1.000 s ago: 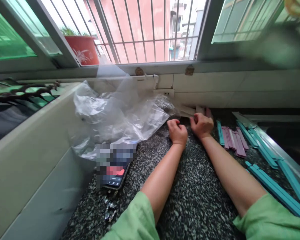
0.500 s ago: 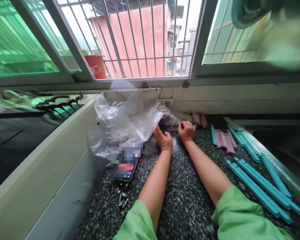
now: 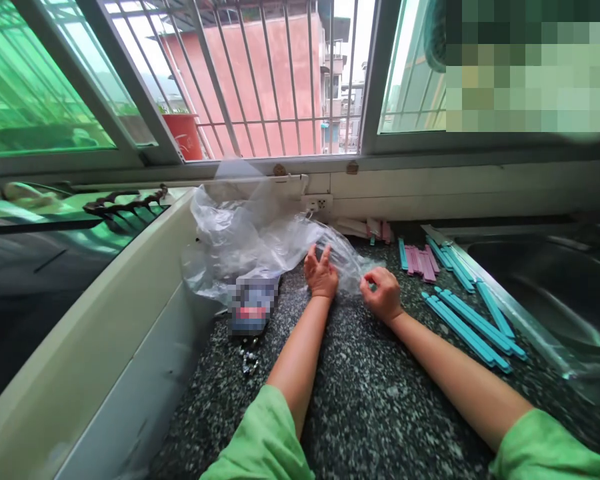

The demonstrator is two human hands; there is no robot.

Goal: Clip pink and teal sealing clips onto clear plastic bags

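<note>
A crumpled clear plastic bag (image 3: 250,233) lies in a heap at the back of the dark speckled counter (image 3: 360,393). My right hand (image 3: 383,292) pinches a corner of thin clear plastic that stretches across from the heap. Against that plastic rests my left hand (image 3: 321,272), its fingers spread apart and gripping nothing. Left of it, a phone (image 3: 254,313), partly blurred out, lies under the bag's edge with a beaded strap (image 3: 249,360) below it.
Right of my hands lie long turquoise strips (image 3: 473,330) and a bunch of short pink strips (image 3: 422,263). A sink (image 3: 545,273) borders the counter on the right. At the left stands a raised pale ledge (image 3: 130,293). A wall socket (image 3: 317,204) is behind the bag.
My right hand has drawn the clear plastic towards me, so more of it spans between the hands. My left hand's fingers have spread. The camera view has turned slightly right.
</note>
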